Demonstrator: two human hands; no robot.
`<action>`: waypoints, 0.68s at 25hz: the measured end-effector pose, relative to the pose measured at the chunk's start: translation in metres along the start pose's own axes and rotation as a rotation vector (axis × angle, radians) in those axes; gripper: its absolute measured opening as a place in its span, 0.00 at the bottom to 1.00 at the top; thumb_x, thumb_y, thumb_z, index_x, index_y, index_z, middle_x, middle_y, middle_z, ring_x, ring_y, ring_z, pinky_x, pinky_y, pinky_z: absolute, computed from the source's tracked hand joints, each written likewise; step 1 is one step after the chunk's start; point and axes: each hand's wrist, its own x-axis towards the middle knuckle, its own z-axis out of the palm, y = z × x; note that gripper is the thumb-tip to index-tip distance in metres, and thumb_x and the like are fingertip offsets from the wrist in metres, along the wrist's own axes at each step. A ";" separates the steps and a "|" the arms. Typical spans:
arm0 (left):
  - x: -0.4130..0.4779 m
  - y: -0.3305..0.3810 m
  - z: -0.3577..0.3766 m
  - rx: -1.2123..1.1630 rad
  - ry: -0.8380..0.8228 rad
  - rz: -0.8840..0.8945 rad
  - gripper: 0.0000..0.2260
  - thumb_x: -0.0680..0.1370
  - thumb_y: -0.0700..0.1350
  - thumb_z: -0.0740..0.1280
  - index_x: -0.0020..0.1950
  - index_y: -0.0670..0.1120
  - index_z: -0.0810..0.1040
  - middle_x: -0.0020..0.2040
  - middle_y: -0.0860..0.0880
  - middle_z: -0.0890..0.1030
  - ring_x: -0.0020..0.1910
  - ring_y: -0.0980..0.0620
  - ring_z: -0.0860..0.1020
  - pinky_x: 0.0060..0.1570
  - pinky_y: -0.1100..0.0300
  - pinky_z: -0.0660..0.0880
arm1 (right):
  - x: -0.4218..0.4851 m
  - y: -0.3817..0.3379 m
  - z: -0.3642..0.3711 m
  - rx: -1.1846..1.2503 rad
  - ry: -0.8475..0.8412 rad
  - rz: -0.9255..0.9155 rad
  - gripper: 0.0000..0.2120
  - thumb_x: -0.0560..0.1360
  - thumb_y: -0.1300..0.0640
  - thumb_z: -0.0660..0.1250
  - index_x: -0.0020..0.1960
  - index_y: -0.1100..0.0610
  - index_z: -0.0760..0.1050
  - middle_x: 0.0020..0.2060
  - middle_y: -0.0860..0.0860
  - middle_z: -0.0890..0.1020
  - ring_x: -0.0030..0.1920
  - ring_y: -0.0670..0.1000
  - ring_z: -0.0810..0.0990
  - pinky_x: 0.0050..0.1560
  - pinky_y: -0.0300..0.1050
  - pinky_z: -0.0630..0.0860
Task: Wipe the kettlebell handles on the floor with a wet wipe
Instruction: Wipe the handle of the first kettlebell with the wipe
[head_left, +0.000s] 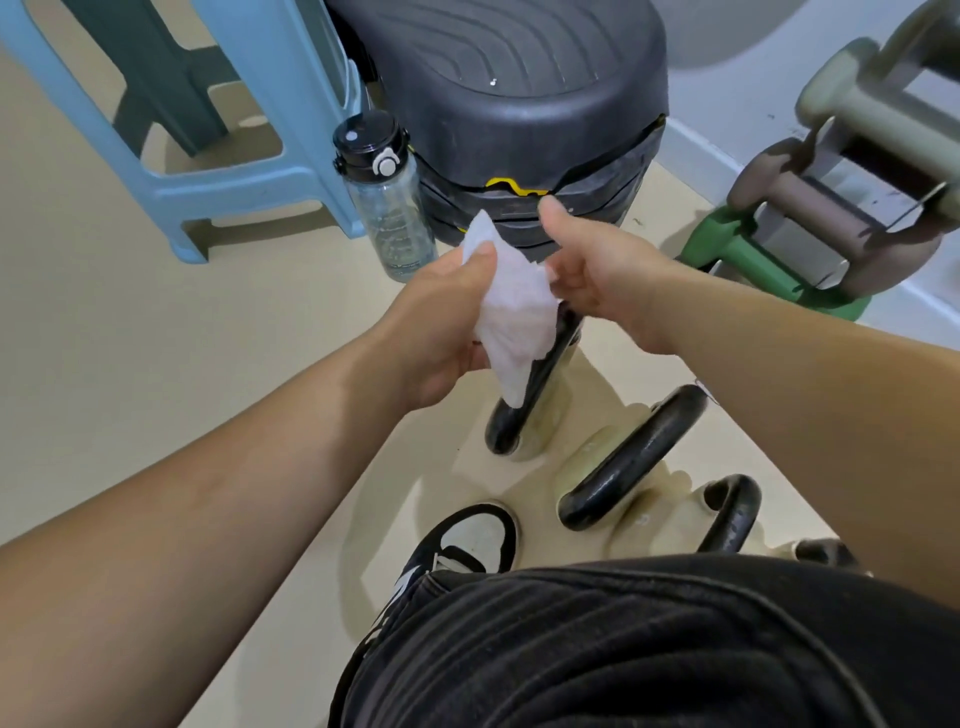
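Soft even indoor light, faint shadows, wide-angle bending at edges.

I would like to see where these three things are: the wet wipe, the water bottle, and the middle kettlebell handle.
wet wipe (514, 306), head view, on its crumpled white middle.
water bottle (395, 223), head view, on its clear body under the black cap.
middle kettlebell handle (631, 457), head view, on the black bar's top curve.

Legible text, labels, brands, numbers: none. Water bottle (387, 200), at 11 o'clock: faint printed markings on the clear wall, too blurred to read. Shoe (467, 545), at 6 o'clock: white marks on the black side, partly hidden, not readable.
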 end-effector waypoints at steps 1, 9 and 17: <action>0.000 0.000 0.001 -0.038 0.013 -0.019 0.16 0.86 0.55 0.55 0.64 0.48 0.76 0.54 0.44 0.86 0.51 0.43 0.85 0.53 0.42 0.80 | -0.002 -0.001 0.001 0.069 -0.077 -0.034 0.24 0.73 0.35 0.66 0.46 0.56 0.82 0.45 0.50 0.84 0.51 0.52 0.80 0.65 0.52 0.73; -0.001 -0.018 0.001 0.262 0.238 0.087 0.09 0.81 0.52 0.64 0.50 0.49 0.80 0.46 0.47 0.84 0.41 0.49 0.79 0.41 0.56 0.74 | -0.006 0.003 0.007 0.034 0.177 0.002 0.15 0.81 0.45 0.60 0.55 0.55 0.76 0.49 0.57 0.82 0.44 0.59 0.81 0.49 0.60 0.83; 0.021 -0.055 -0.023 0.780 0.289 -0.027 0.14 0.79 0.57 0.64 0.60 0.52 0.77 0.57 0.50 0.79 0.51 0.48 0.79 0.45 0.57 0.75 | -0.003 0.033 -0.001 -0.108 0.283 0.030 0.04 0.77 0.63 0.64 0.45 0.55 0.72 0.42 0.60 0.78 0.35 0.60 0.79 0.39 0.62 0.84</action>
